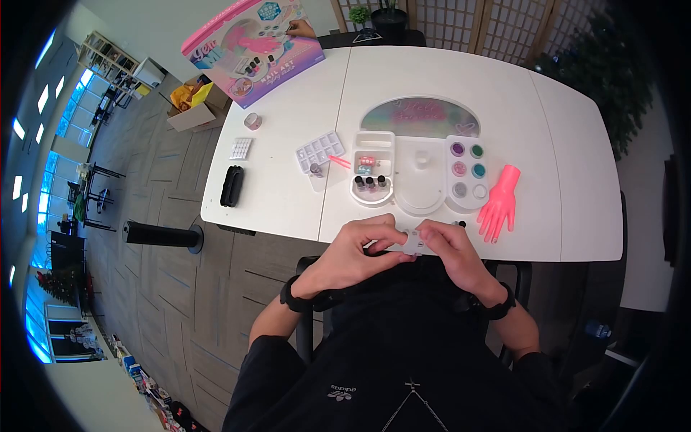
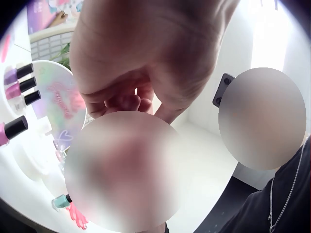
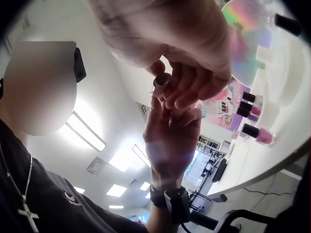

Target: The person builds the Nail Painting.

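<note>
Over the table's near edge, my left hand [image 1: 353, 252] and right hand [image 1: 457, 255] meet at a small, pale translucent piece [image 1: 413, 243] with little dark marks. Thumb and fingers of each hand pinch it from either side; cannot tell its exact kind. In the right wrist view the right hand [image 3: 165, 39] is above, its fingers bent close to the left hand's fingertips. The left wrist view has the left hand [image 2: 146, 53] covering most of the work. A teal nail polish bottle [image 2: 61, 201] stands just beyond the right hand.
Ahead lies the white nail station [image 1: 421, 205] with glitter pots and polish bottles [image 1: 371, 183]. A pink model hand [image 1: 500, 201] lies to its right. Leftward are a compartment tray [image 1: 320, 151], pink tweezers [image 1: 340, 161], a black case [image 1: 232, 186] and the kit box [image 1: 252, 54].
</note>
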Demonstrator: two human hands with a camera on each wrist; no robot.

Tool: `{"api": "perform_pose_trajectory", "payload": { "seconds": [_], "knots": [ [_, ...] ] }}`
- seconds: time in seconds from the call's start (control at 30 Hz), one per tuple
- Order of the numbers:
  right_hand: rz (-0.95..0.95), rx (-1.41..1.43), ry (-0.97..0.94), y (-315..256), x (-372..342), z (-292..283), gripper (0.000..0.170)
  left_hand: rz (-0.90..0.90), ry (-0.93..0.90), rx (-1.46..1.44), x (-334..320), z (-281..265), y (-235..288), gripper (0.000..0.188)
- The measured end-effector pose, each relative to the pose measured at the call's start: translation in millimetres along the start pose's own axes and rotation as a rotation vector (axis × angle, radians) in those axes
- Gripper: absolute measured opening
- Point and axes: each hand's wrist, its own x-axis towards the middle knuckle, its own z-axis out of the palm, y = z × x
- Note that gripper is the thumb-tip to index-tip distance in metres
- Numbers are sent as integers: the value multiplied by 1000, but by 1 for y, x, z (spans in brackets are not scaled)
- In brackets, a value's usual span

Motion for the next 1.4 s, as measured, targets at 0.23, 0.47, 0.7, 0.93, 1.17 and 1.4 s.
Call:
{"api": "perform_pose_trajectory", "payload": {
  "seconds": [0.23, 0.47, 0.7, 0.93, 1.17, 1.4],
  "knots": [
    [-213, -237, 243, 5, -1, 8, 24, 5, 113, 44, 4, 5, -8, 7],
    [-864, -995, 454, 13, -3, 10, 48, -28, 206, -24, 7, 12, -10, 5],
    [-903, -1126, 538, 13, 2, 11, 53, -80, 201, -187, 8, 23, -10, 13],
    [-852, -1008, 519, 10, 5, 9, 50, -77, 169, -172, 8, 22, -8, 11],
    [-513, -733, 413, 6, -3, 12, 29, -79, 117, -119, 6, 15, -4, 6],
    [-119, -314, 191, -8, -11, 8, 26, -3, 71, -16, 3, 12, -9, 6]
  ]
}}
